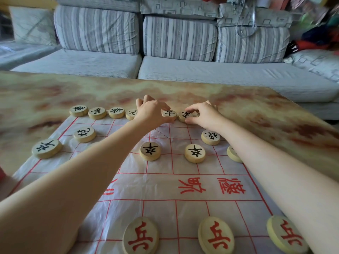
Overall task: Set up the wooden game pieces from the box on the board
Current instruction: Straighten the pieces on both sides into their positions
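A thin white board sheet (165,187) with red grid lines lies on the table. Round wooden pieces with black characters stand along its far row (97,113), and several more sit one and two rows nearer (150,150). Three pieces with red characters (140,235) stand near me. My left hand (150,110) reaches over the far row, its thumb and fingers pinching a black-marked piece (169,114). Right beside it, my right hand (203,113) pinches the neighbouring black-marked piece (185,116). Both pieces touch the sheet's far edge. No box is in view.
The marble-patterned table (256,110) extends beyond the sheet on all sides. A grey striped sofa (176,66) stands close behind the table's far edge. Coloured clutter (315,33) is piled at the sofa's right end.
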{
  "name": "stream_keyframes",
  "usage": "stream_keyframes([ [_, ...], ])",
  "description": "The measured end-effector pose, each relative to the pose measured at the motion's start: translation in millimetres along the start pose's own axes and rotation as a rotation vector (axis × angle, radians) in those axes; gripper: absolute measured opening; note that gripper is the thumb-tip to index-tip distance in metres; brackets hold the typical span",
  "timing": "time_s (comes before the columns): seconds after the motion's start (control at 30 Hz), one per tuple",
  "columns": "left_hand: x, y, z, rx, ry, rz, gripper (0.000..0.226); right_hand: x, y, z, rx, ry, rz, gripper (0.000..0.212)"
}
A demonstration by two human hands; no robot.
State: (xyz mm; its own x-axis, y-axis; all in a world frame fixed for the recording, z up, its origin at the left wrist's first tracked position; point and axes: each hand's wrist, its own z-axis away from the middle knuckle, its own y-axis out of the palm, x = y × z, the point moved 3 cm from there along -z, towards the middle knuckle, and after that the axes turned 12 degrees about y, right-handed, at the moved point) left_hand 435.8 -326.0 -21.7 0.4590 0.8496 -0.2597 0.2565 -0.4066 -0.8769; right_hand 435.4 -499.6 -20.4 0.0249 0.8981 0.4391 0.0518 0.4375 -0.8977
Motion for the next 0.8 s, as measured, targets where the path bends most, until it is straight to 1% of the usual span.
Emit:
stream_keyframes([
  [0.1, -0.7, -0.1, 0.1, -0.013, -0.007, 0.017, 0.048, 0.9, 3.1, -1.7, 0.014, 0.013, 0.019, 0.044],
  [0.2, -1.5, -0.1, 0.5, -0.007, -0.005, 0.004, 0.05, 2.8, 1.3, 1.9, 0.026, 0.021, 0.021, 0.044],
  [0.33, -0.4, -8.3, 3.3, -0.015, 0.009, 0.034, 0.057, 10.5, -7.1, 16.6, 0.062, -0.008, 0.019, 0.054],
  [0.4, 7.1, -20.0, 5.6, -0.047, -0.005, 0.057, 0.049, 18.7, -11.4, 22.2, 0.051, -0.035, 0.005, 0.054],
  [0.53, 39.5, -42.8, 17.7, -0.096, -0.063, 0.065, 0.03, 38.4, -8.2, 25.1, 0.06, -0.037, -0.038, 0.044],
  [0.63, 67.0, -55.8, 31.0, -0.139, -0.12, 0.111, 0.023, 58.8, 0.7, 25.4, 0.085, -0.052, -0.044, 0.045],
  [0.73, 82.6, -60.4, 39.2, -0.128, -0.139, 0.108, 0.027, 74.1, 11.2, 20.8, 0.091, -0.052, -0.03, 0.046],
  [0.8, 85.1, -58.3, 41.6, -0.079, -0.111, 0.073, 0.034, 81.7, 16.0, 18.7, 0.093, -0.046, -0.037, 0.046],
])
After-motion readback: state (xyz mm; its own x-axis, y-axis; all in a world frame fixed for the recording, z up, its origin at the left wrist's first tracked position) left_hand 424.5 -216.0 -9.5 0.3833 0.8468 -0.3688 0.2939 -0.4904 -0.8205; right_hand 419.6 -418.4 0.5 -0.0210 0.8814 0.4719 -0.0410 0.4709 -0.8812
